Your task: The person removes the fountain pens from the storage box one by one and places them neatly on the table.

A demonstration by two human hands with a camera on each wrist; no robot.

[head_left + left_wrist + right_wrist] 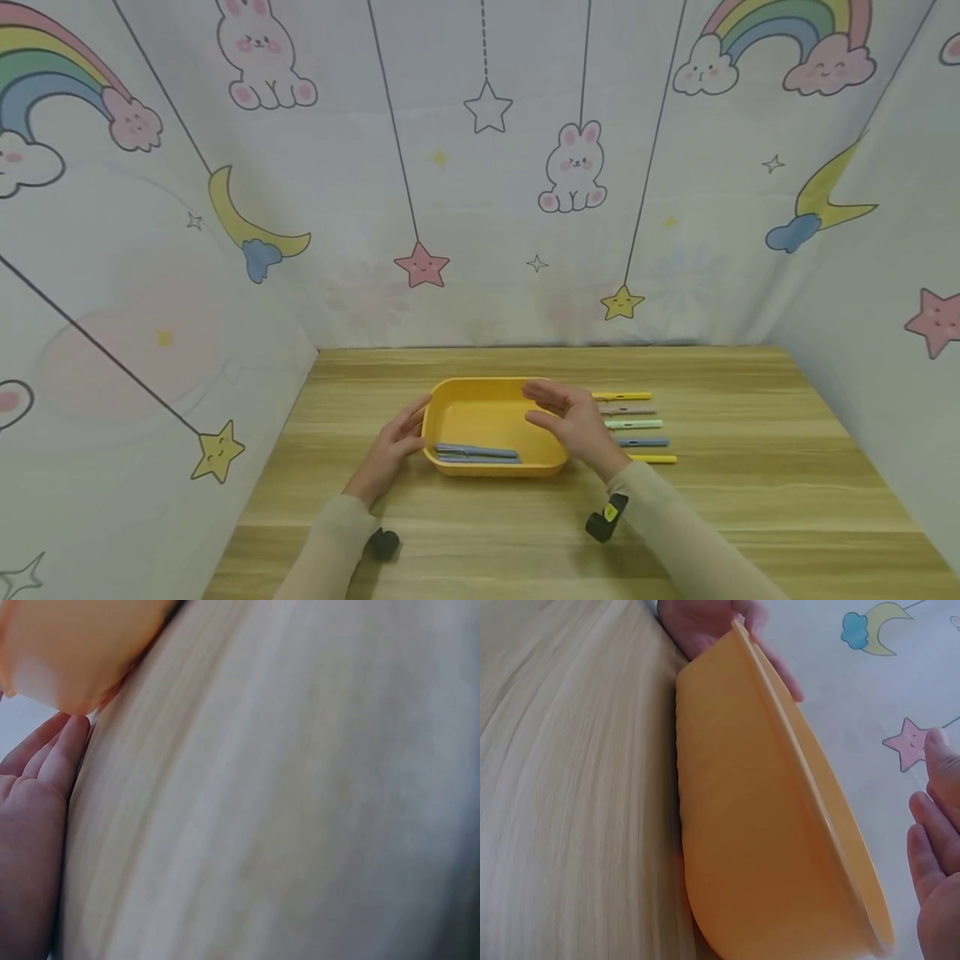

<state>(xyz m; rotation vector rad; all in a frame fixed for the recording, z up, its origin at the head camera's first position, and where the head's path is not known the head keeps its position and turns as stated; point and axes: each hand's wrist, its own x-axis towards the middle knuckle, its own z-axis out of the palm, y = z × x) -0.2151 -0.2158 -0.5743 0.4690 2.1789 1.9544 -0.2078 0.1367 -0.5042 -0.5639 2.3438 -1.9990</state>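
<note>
yellow tray (480,417) set flat on table (450,533), between the hands; two grey-blue pens (480,452) laid side by side in it, front left, along the front wall; left end of tray touched by left hand (390,450), fingers fairly straight along the outside, no firm clutch shown; right hand (576,421) held raised at the right end, fingers extended, nothing gripped; fingers seen apart from the rim in the right wrist view; five loose items lined up on table right of tray: rear yellow pen (628,397), tan pen (636,411), green pen (639,424), blue pen (643,442), front yellow pen (656,459); left ends hidden by right hand and wrist;

step in hand judged to be steadying of tray; best done with left palm kept low against the wall, light pressure only, so tray is neither slid nor tipped; if contact is made on the right, outer wall should be met squarely, opposite the left hand; right wrist should be kept high, as the row could be brushed out of line; tilt should be avoided, since the pens inside could be rolled
</note>
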